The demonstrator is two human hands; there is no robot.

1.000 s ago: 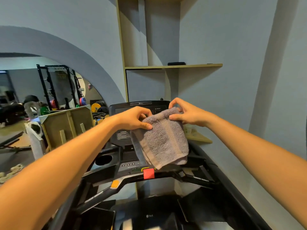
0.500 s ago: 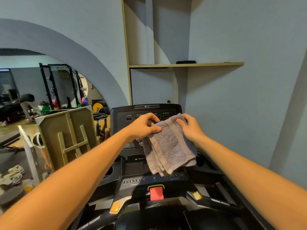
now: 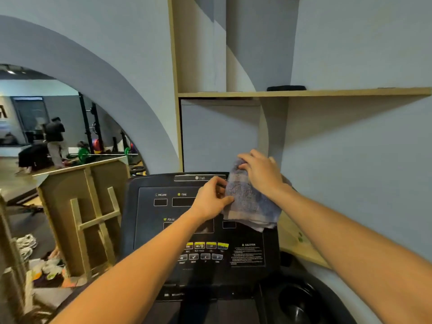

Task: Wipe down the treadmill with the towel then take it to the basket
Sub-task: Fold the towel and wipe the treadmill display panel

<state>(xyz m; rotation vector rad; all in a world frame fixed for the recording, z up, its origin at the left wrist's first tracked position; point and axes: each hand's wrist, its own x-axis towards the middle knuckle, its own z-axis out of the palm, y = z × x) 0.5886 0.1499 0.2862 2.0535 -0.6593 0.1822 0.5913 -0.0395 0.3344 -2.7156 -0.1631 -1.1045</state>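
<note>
A folded grey towel [image 3: 247, 202] lies against the upper right corner of the treadmill console [image 3: 163, 230], a black panel with display windows and yellow buttons. My left hand [image 3: 211, 199] pinches the towel's left edge with thumb and fingers. My right hand [image 3: 259, 171] lies on top of the towel near the console's top right corner, fingers curled over its upper part. No basket is in view.
A wooden shelf [image 3: 327, 92] with a dark object on it runs along the wall above. A low wooden ledge [image 3: 297, 244] sits right of the console. An upturned wooden table [image 3: 88, 206] stands at the left, with shoes on the floor. A cup holder [image 3: 301, 302] is at lower right.
Both hands carried the towel up and to the right, from the middle of the console to its upper right corner. The camera moved closer to the console.
</note>
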